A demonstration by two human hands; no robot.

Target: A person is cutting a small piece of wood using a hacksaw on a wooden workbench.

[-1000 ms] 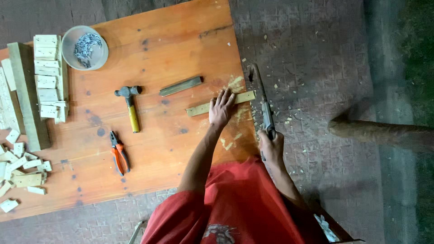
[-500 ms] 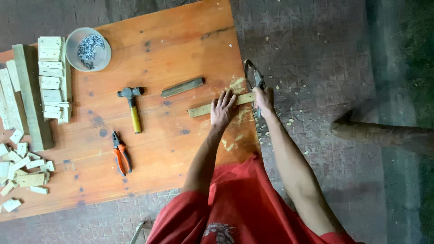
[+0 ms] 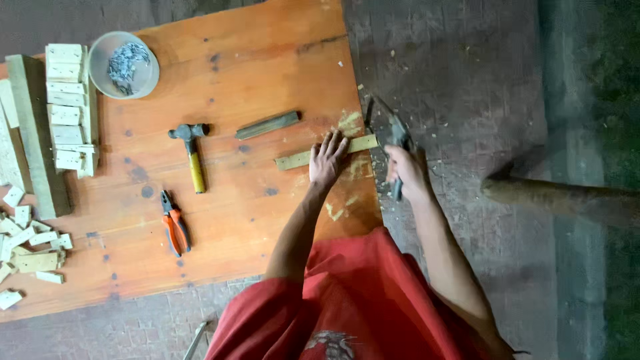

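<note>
My left hand (image 3: 328, 159) lies flat with spread fingers on a thin wooden strip (image 3: 293, 160), pressing it against the orange table (image 3: 267, 60) near its right edge. The strip's right end sticks out past that edge. My right hand (image 3: 407, 175) is closed around the handle of a hand saw (image 3: 387, 127), whose blade meets the strip's overhanging end. Pale sawdust lies on the table around the cut.
A hammer (image 3: 191, 150), orange-handled pliers (image 3: 175, 223) and a dark flat bar (image 3: 268, 125) lie on the table. At the left are stacked wood blocks (image 3: 65, 107), loose offcuts (image 3: 27, 233) and a bowl of nails (image 3: 124, 65). A log (image 3: 560, 199) lies on the floor at right.
My right hand has moved the saw back and forth along the strip's end, first pushed forward and now drawn partway back. My left hand stays on the strip.
</note>
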